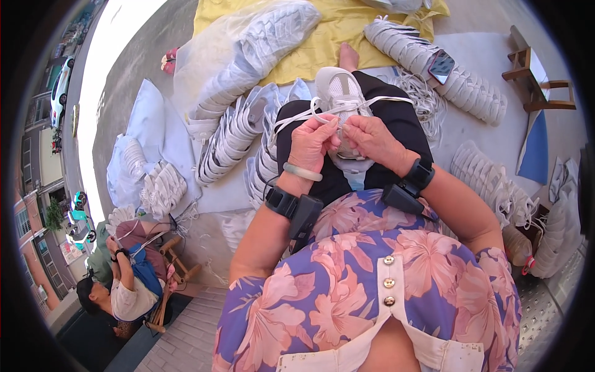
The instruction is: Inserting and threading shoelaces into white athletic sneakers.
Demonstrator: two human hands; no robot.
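A white sneaker (pixel 339 82) rests between my thighs, its mesh toe pointing away from me. Over its upper part, my left hand (pixel 316 139) is closed in a pinch on a white shoelace (pixel 302 116). My right hand (pixel 375 142) is pinched too, fingertips close to the left ones, at the lace near the eyelets. Loose lace ends stretch out sideways across both of my dark trouser legs (pixel 403 118). My fingers partly cover the sneaker's tongue and the lacing.
Rows of nested white shoe uppers (pixel 226 139) lie to the left, some under clear plastic (pixel 211 56). A bundle of white laces (pixel 421 102) is by my right knee. A phone (pixel 440 66) lies on another shoe row. A wooden stool (pixel 533 77) stands far right. Another person (pixel 133 282) sits at left.
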